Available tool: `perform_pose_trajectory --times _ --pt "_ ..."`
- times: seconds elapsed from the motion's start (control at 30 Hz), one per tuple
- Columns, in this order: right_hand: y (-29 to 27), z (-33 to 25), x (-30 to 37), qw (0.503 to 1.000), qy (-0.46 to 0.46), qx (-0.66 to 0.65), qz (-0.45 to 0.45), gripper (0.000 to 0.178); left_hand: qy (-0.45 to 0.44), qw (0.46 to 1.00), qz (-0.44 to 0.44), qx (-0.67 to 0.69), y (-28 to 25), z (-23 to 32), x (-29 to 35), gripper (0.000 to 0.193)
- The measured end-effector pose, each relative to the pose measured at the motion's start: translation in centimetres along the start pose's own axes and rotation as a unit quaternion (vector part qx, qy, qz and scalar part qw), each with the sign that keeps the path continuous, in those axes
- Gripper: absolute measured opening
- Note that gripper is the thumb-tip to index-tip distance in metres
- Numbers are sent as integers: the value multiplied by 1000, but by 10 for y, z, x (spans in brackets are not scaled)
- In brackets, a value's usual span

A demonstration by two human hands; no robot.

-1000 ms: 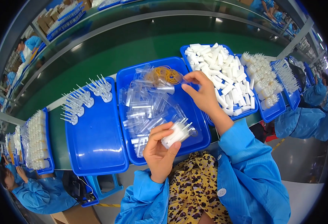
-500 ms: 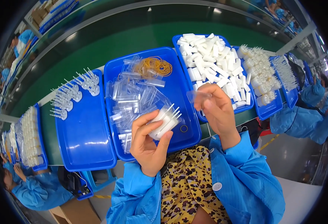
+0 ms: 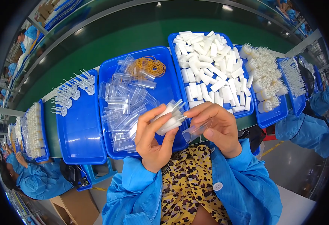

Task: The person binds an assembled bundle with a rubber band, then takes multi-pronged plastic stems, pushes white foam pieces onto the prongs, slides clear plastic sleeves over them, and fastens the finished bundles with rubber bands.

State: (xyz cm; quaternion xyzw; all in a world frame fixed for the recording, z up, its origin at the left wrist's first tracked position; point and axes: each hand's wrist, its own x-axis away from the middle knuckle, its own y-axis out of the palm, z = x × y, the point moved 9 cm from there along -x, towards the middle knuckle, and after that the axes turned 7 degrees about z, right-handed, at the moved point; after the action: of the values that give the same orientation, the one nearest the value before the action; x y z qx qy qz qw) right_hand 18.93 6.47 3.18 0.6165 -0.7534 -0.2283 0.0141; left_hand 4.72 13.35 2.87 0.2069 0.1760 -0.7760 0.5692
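My left hand is closed around a white block-like piece with several thin prongs sticking out to the upper right. The prong tips meet the fingertips of my right hand. That right hand is closed too, pinching a clear, bent plastic sheet between thumb and fingers. Both hands are over the front part of a blue tray, where many clear plastic pieces lie in a loose heap. A bundle of tan rubber bands sits at that tray's far end.
To the right, a blue tray holds white blocks; beyond it are trays of white pronged assemblies and thin white pronged parts. Leftward, another blue tray carries clear pronged parts at its far end. Co-workers in blue sit on both sides.
My right hand has moved left and down to my left hand, bringing the clear plastic sheet beside the pronged piece. Its fingertips now touch the prongs. The view has shifted slightly.
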Motion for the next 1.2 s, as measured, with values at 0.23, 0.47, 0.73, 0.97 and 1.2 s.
perform_pose_trajectory --times 0.23,0.47,0.73,0.97,1.2 --pt "-48 -6 4 988 -48 20 147 25 -27 1000 -7 7 9 1 0 28" --pt "-44 -12 6 980 -39 107 161 29 17 998 -32 -56 16 11 2 27" --pt "-38 -19 10 973 -67 161 152 29 34 995 -46 -76 20 14 6 25" --pt "-30 -19 11 976 -56 163 132 28 45 993 -68 -81 20 14 10 27" --pt "-27 -21 14 969 -72 185 144 27 55 993 -52 -91 21 22 6 26"
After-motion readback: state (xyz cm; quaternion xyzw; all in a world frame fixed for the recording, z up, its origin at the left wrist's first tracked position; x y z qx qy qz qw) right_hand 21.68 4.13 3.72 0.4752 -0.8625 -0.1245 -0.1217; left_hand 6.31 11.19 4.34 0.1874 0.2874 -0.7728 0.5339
